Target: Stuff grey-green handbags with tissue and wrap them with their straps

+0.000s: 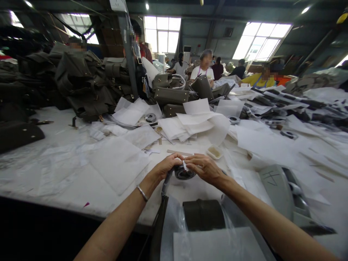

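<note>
Two hands (168,165) (203,167) (one dark coil (185,174))

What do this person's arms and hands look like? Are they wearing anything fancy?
The left hand and right hand are bare, with no gloves. A slim, shiny, silver-coloured bracelet circles the left wrist; none shows on the right. No sleeves show on the left forearm or right forearm, and I can't see any drawings or markings.
</note>
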`<state>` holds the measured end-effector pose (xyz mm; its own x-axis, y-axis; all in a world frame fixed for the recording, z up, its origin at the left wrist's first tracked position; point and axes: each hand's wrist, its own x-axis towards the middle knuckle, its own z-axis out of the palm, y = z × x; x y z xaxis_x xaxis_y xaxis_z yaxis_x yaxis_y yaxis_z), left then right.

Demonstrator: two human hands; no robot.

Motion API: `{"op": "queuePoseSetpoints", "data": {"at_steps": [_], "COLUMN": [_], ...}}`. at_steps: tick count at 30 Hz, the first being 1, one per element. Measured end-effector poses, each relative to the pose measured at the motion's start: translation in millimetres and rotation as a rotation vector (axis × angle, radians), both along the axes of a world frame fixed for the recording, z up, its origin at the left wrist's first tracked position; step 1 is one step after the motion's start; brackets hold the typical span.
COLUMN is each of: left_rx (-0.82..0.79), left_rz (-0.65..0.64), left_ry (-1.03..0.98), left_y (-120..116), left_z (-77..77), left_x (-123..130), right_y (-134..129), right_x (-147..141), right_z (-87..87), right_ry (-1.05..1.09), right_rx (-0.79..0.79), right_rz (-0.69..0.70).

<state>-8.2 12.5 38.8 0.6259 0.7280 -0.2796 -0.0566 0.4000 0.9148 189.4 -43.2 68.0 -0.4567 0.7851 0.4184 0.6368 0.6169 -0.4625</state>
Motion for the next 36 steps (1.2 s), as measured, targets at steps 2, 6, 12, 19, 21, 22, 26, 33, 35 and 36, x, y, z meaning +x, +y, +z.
{"op": "queuePoseSetpoints", "data": {"at_steps": [2,6,12,19,21,22,26,33,35,36], "left_rx": [0.027,0.141,0.553,0.824,0.862,0.877,0.916,0.945,0.949,0.949], "left_rz": [-0.006,0.005,0.083,0.09,0.092,0.093,0.1,0.136,0.141,0.146], "left_ry": [0.034,0.165,0.407,0.584,0.589,0.587,0.592,0.614,0.601,0.6], "left_y": [1,7,6,-9,-11,-12,-13,-10,-10,-10], "left_z": [-4.1,-18.6,-31.4,-45.8,-48.4,-49.1,-49.5,-50.9,-50.1,-49.9], "left_x": [2,6,0,-5,-3,-2,-2,-1,1,1], "right_y": [4,20,36,33,32,31,5,-116,-153,-170], "right_x": [-3,-8,-13,-16,-17,-17,-1,137,184,204], "right_z": [-8.8,-21.7,-41.5,-52.7,-51.1,-48.5,-20.9,39.4,41.0,39.2], "right_ry": [0.074,0.14,-0.017,-0.044,-0.057,-0.066,-0.026,0.152,0.226,0.236], "right_rx": [-0.049,-0.283,-0.472,-0.432,-0.426,-0.417,-0.255,-0.172,-0.218,-0.221], "right_rz": [-0.04,-0.122,-0.187,-0.281,-0.299,-0.294,-0.247,-0.901,-1.113,-1.207]}}
